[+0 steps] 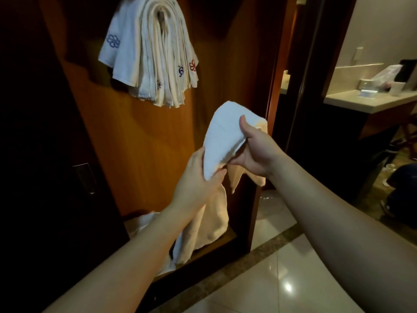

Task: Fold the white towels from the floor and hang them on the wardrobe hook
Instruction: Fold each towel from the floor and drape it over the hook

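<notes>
The towel is not a flat fold: its lower part hangs loose below the hands, down to the wardrobe floor. I think this loose part can open or slip out if the grip becomes weak when the towel is lifted. The hook itself is hidden under a thick bundle of hung towels, near the top edge of the wardrobe's wooden panel. With so many towels there, a new one may not sit well and can slide off, or push others down.

The right hand grips the upper folded part, thumb on the front of the cloth. The left hand grips the lower edge of that fold, just beside the right hand. The towel is in the air between them, below and to the right of the bundle. More white cloth lies on the wardrobe floor behind the left forearm.
</notes>
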